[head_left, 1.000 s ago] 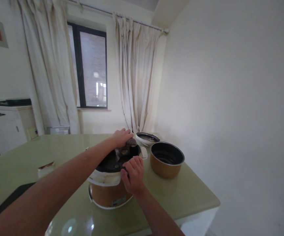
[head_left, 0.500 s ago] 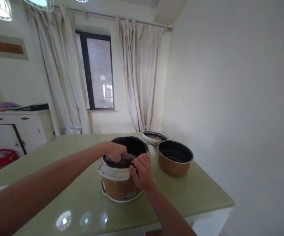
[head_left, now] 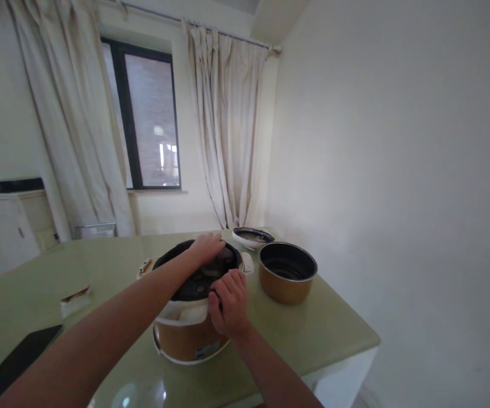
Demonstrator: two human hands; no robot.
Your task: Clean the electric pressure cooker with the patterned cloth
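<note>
Curl of your right hand (head_left: 230,297) is clamped on the near right edge of the electric cooker body (head_left: 177,340), thumb drawn in against the fingers; this hold appears to brace the housing. Your left hand (head_left: 206,249) lies across the cavity near the far rim, palm down. A soft-looking grey bundle (head_left: 217,266) shows beneath it, probably cloth; whether your left fingers close on it cannot be told. Note the cooker's location: upright on the glossy pale-green tabletop (head_left: 325,334), directly before you, which likely lets both forearms reach it from above. Its wall is a smooth tan band, with a white base ring, a white upper collar and a dark cavity; a rounded white lug (head_left: 247,264) projects at the right. Just right of the cooker sits the inner pot (head_left: 285,292), round and deep, tan outside, dark inside, with a thin bright lip; that position leaves the cavity accessible. Behind it, a shallow white lid-like piece (head_left: 245,245) rests with its dark-edged hollow facing up.
</note>
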